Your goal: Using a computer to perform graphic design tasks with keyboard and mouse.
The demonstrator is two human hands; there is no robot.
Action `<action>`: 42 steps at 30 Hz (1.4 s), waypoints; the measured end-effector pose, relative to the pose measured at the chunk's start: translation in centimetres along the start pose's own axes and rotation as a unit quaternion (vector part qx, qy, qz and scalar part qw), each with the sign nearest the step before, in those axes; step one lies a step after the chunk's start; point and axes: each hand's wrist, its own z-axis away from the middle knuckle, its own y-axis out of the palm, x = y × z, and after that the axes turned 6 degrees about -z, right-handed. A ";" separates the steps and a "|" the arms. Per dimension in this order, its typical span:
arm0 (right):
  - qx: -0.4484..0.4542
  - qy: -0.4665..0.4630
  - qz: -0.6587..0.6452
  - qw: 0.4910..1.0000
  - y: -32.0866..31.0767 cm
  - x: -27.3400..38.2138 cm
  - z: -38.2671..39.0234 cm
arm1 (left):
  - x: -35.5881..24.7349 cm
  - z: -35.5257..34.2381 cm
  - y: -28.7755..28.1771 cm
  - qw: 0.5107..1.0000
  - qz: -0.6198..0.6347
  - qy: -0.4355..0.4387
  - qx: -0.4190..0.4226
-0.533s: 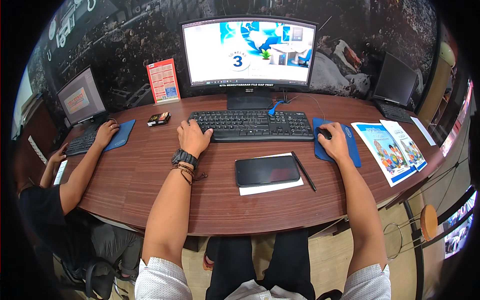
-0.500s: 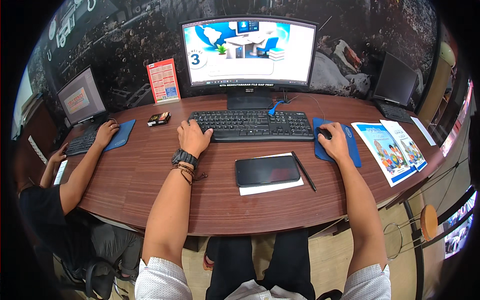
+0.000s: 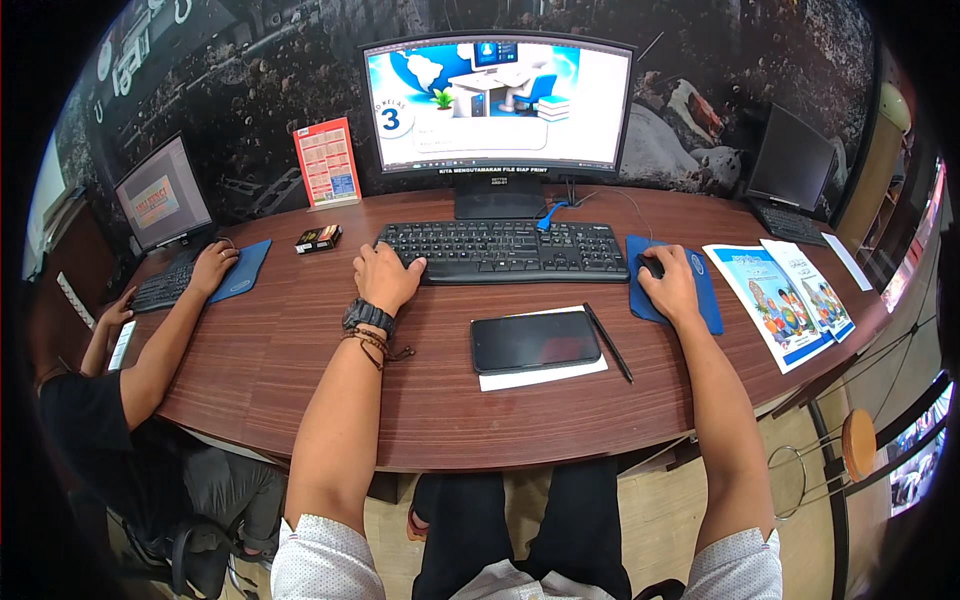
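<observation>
My left hand (image 3: 386, 277) rests at the left end of a black keyboard (image 3: 510, 250), fingers spread over its keys. On that wrist are a black watch (image 3: 368, 315) and a beaded bracelet. My right hand (image 3: 670, 283) is wrapped over a dark computer mouse (image 3: 653, 267) on a blue mouse pad (image 3: 712, 315); the palm hides part of it. Behind the keyboard stands a curved monitor (image 3: 500, 105) showing a blue and white picture of a desk, a chair and a globe. A black smartphone (image 3: 535, 343) lies on white paper in front, with a black pen (image 3: 610, 345) alongside.
Two printed booklets (image 3: 780, 305) lie to the right, before a second dark monitor (image 3: 793, 150). A small dark box (image 3: 318, 239) and a red stand-up card (image 3: 327, 162) are at the back left. On the left a co-worker (image 3: 110, 430) uses another computer.
My right hand and the mouse have stayed in nearly the same place, with at most a slight shift. Nothing else has visibly moved.
</observation>
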 end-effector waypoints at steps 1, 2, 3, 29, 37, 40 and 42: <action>-0.001 0.005 0.005 1.000 0.0 0.0 0.0 | 0.0 0.0 0.0 1.000 -0.001 -0.001 -0.002; -0.002 0.004 0.005 1.000 0.0 0.0 0.0 | 0.0 0.0 0.0 1.000 -0.002 -0.002 -0.004; -0.002 0.005 0.005 1.000 0.0 0.0 0.0 | 0.0 0.0 0.0 1.000 -0.002 -0.002 -0.004; -0.004 0.003 0.000 1.000 -0.1 0.2 0.0 | -0.1 -0.1 -0.2 1.000 0.004 -0.007 -0.006; -0.004 -0.007 -0.005 1.000 -0.1 0.0 0.0 | -0.1 0.0 -0.3 1.000 0.004 -0.003 -0.004; -0.002 -0.006 0.000 1.000 -0.1 0.1 0.0 | -0.1 0.1 -0.4 1.000 0.002 -0.003 -0.005; -0.003 -0.006 -0.001 1.000 -0.1 0.1 0.0 | -0.2 0.1 -0.4 1.000 0.004 -0.004 -0.004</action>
